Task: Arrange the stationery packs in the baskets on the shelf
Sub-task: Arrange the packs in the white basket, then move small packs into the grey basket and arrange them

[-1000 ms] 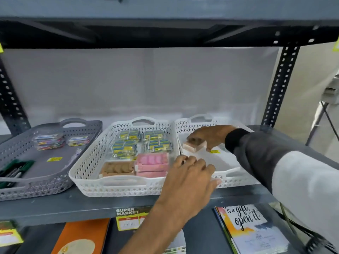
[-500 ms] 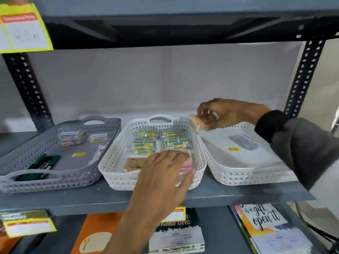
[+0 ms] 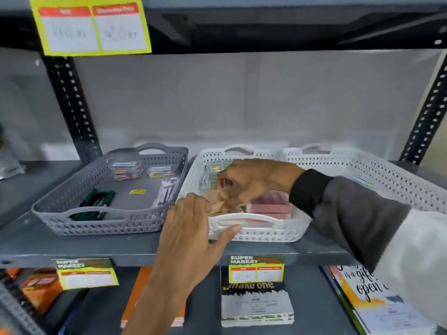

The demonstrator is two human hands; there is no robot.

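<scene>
Three baskets stand side by side on the grey shelf (image 3: 72, 247): a grey basket (image 3: 50, 213), a middle white basket (image 3: 271, 235) and a right white basket (image 3: 396, 187). My left hand (image 3: 188, 228) grips the middle basket's front handle, thumb underneath. My right hand (image 3: 256, 182) reaches into that basket, fingers closed on a tan stationery pack (image 3: 223, 197) low at its front left. Pink packs (image 3: 271, 206) lie beside it, and blue-yellow packs (image 3: 215, 166) sit behind. One small pack (image 3: 362, 181) lies in the right basket.
The grey basket holds colourful packs (image 3: 128, 170), green pens (image 3: 96, 201) and white pens (image 3: 167, 192). Perforated black uprights (image 3: 72, 112) flank the bay. Price labels (image 3: 256, 268) hang off the shelf edge. Notebooks (image 3: 256, 303) lie on the lower shelf.
My right hand carried the tan pack from the right basket leftwards and down into the middle basket. My left hand slid from above the pink packs to grip the basket's front handle.
</scene>
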